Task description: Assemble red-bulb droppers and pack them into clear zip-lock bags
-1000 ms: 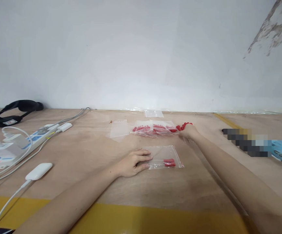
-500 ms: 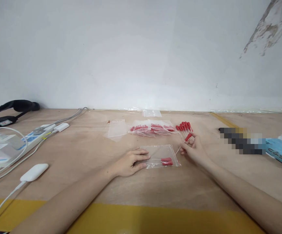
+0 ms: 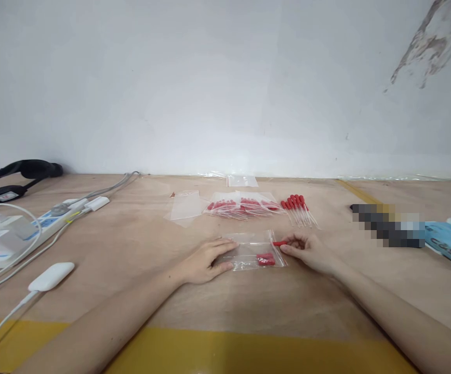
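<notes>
A clear zip bag point(image 3: 247, 253) lies flat on the table, with red-bulbed droppers point(image 3: 265, 259) inside near its right end. My left hand point(image 3: 206, 261) rests on the bag's left end, its fingers stretched out and slightly apart. At the bag's right opening, my right hand point(image 3: 305, 250) pinches a dropper point(image 3: 279, 243) by its red bulb. The thin clear stem of this dropper reaches left into the bag. Several loose droppers point(image 3: 297, 208) lie fanned out just beyond my right hand.
Behind the bag are filled bags point(image 3: 243, 205) of droppers and flat clear bags point(image 3: 186, 206). A power strip point(image 3: 46, 223), cables and a white charging case point(image 3: 51, 276) occupy the left. A black strap point(image 3: 26, 174) is farther back. At right lies a blue packet point(image 3: 449, 244).
My right hand has brought the dropper left and down, turning it level, and its stem has entered the bag. My left hand has stayed on the bag.
</notes>
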`<move>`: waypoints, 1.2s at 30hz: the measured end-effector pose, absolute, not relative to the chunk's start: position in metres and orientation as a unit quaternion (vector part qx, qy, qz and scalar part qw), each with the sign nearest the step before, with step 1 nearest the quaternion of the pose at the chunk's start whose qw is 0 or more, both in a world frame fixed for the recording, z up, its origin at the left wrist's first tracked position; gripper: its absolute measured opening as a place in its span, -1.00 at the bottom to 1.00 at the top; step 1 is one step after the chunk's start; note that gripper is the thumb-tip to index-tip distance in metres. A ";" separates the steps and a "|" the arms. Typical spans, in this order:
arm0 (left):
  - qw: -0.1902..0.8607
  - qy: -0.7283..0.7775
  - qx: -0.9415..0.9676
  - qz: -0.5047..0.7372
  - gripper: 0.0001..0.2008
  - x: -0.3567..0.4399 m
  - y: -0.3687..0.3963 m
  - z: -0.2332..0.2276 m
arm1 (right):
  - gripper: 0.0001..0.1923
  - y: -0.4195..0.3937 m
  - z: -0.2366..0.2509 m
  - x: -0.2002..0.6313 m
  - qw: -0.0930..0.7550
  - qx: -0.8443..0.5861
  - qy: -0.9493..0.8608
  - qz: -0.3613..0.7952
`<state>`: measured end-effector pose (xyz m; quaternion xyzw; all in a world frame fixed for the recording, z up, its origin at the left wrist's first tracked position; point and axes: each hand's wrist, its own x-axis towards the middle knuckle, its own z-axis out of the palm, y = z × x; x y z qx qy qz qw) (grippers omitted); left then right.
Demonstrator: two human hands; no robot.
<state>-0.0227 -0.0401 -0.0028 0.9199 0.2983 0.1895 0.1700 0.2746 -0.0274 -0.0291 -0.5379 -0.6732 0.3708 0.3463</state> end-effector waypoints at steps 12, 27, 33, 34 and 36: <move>0.167 0.297 0.920 0.194 -0.54 -0.023 -0.039 -0.003 | -0.74 -0.020 -0.021 0.278 0.305 -0.499 -0.777 0.232; 0.176 0.295 0.917 0.203 -0.54 -0.022 -0.038 -0.004 | -0.66 -0.019 -0.031 0.257 0.366 -0.482 -0.670 0.430; 0.171 0.289 0.921 0.198 -0.56 -0.022 -0.037 -0.006 | -0.70 -0.024 -0.025 0.254 0.337 -0.425 -0.723 0.428; 0.170 0.292 0.921 0.194 -0.56 -0.023 -0.037 -0.006 | -0.70 -0.022 -0.023 0.258 0.337 -0.431 -0.728 0.412; 0.170 0.297 0.921 0.188 -0.57 -0.023 -0.036 -0.007 | -0.73 -0.015 -0.018 0.267 0.345 -0.482 -0.727 0.347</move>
